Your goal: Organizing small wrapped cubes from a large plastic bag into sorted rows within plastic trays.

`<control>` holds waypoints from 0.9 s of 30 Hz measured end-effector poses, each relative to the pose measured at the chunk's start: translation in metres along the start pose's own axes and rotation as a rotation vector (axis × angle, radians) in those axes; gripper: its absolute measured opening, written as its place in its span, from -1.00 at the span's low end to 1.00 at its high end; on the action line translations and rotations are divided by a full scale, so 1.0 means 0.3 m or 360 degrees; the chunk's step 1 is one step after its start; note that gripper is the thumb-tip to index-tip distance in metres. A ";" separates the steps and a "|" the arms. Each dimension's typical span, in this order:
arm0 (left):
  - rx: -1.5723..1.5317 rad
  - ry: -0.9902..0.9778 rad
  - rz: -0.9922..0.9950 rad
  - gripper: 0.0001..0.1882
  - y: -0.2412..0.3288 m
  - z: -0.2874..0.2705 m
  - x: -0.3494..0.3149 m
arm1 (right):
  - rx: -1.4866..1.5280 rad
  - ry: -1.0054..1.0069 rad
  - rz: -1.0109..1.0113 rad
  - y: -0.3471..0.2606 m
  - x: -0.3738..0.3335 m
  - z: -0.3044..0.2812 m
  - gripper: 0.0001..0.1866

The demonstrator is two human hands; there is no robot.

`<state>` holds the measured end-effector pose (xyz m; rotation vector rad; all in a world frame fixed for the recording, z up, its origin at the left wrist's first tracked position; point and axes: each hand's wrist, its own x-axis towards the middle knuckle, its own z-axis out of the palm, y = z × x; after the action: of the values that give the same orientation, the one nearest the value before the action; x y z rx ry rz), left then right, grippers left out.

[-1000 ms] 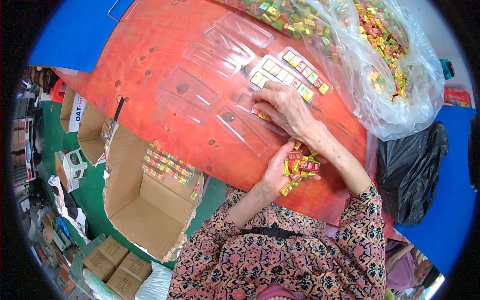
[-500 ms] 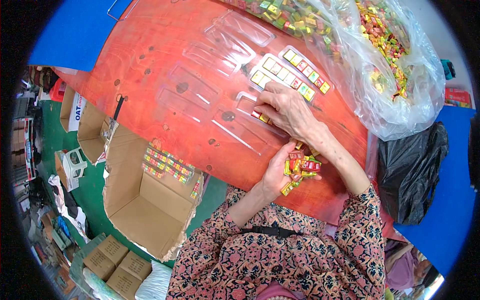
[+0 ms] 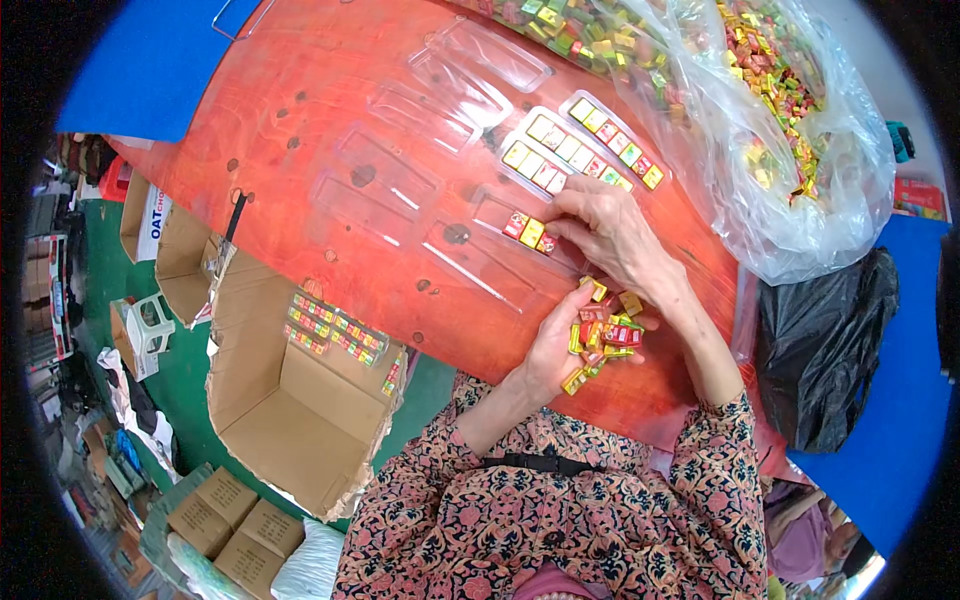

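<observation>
My left hand (image 3: 556,345) is cupped, palm up, around a loose pile of small wrapped blocks (image 3: 606,338) in red, yellow and green. Above and beyond it, my right hand (image 3: 612,236) bends over a clear plastic tray (image 3: 490,207). Its fingers are pinched at a red wrapped block (image 3: 546,243), the last in a short row inside that tray; the fingertips partly cover it. Just past the right hand lie a clear tray with two rows of blocks (image 3: 571,150) and a narrower tray with one row (image 3: 616,138).
Several clear trays (image 3: 375,180) lie on the red table (image 3: 300,130). A big clear bag (image 3: 730,190) of wrapped blocks stands at the far right, above a black plastic bag (image 3: 825,345). An open cardboard box (image 3: 290,420) at the left holds filled packs (image 3: 335,325).
My right hand has shifted right along the tray, uncovering more of the row of blocks in it. The left hand stays nearly still with its pile.
</observation>
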<state>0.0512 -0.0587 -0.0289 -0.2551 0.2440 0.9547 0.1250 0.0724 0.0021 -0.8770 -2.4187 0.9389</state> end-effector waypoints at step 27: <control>0.0203 -0.0199 0.0139 -0.39 -0.004 0.017 0.005 | 0.0382 -0.0172 0.0552 -0.050 -0.199 -0.215 -0.86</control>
<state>0.0535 -0.0567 -0.0244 -0.0678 0.2017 1.0335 0.1979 0.0526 0.0495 -1.2021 -2.2145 1.4022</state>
